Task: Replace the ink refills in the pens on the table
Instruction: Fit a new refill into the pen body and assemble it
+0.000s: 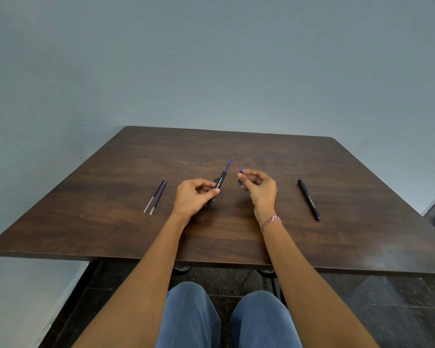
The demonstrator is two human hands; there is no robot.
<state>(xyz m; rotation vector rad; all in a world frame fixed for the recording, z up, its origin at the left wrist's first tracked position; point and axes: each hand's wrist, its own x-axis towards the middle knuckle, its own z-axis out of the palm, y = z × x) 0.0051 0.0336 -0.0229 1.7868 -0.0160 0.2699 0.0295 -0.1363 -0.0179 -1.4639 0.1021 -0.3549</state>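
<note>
The person has bare forearms (148,259), a pink beaded bracelet (271,221) around the right wrist, and blue jeans (192,320).

One head-worn wide-angle view only. Faces forward and downward, near above the dark brown wooden table (337,167), with the plain grey-blue wall (211,59) beyond.

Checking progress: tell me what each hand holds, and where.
The left grip holds the pen by its barrel's near half, the refill sticking out the far end. The right grip pinches a small blue part by its middle.
</note>
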